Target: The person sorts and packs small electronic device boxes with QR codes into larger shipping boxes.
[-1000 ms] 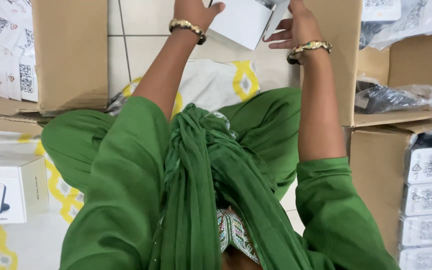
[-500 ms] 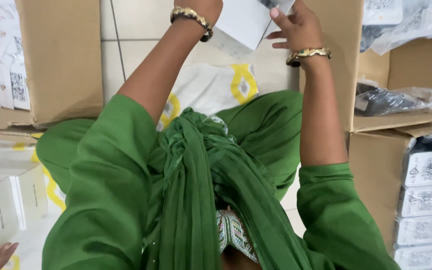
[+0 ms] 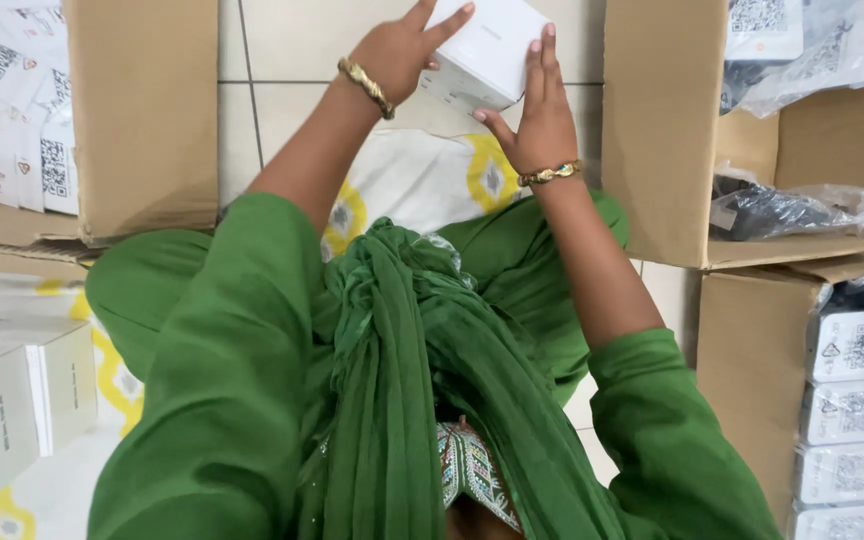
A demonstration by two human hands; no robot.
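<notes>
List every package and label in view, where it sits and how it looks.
Small white box: top centre, held between left hand and right hand.
White labelled packets: in the brown carton at top left.
Clear bags: in the carton at top right, dark contents.
Stacked white packets: lower right.
White boxes: lower left.

Bright, even, soft light with faint shadows; sharp at centre, slight blur and stretching toward the edges.

tiled floor [image 3: 282,60] under cardboard boxes [image 3: 147,110], cloth [image 3: 422,180]
</notes>
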